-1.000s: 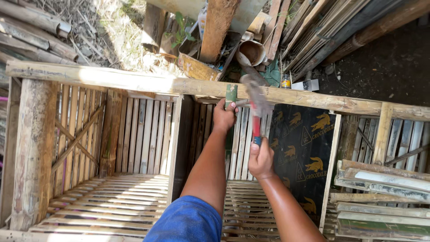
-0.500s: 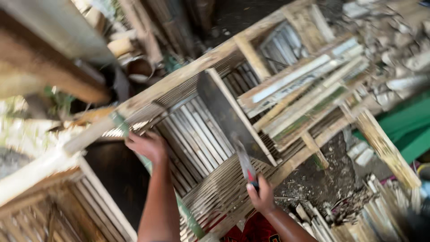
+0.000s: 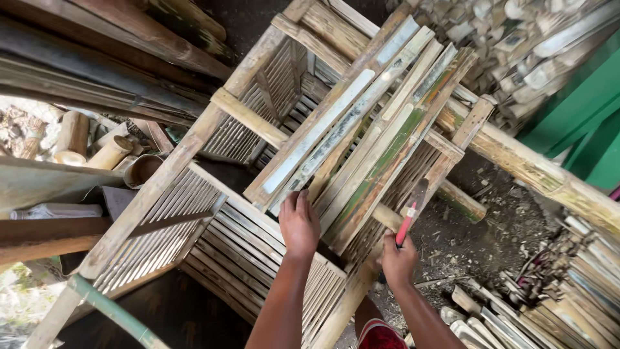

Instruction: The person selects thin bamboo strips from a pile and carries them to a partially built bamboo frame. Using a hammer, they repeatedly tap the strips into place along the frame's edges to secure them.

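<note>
The left hand (image 3: 299,223) has shifted from the frame's rail to lie open on the loose bamboo slats (image 3: 361,142). The right hand (image 3: 398,258) stays clenched on the red-handled tool (image 3: 411,212), probably a hammer.

Right hand (image 3: 398,260): palm side hidden; its fist covers the lower end of the red-handled tool (image 3: 409,216), whose dark head is motion-blurred, shape not determinable. Left hand (image 3: 299,223): fingertips rest at the edge of the loose bamboo slats (image 3: 361,123), contact underneath not visible; both forearms cut off by the bottom edge. Bamboo frame (image 3: 213,213) runs out of view at bottom left, the green pipe (image 3: 106,309) is cut by the lower edge, and the green panel (image 3: 581,110) is cropped at right.
</note>
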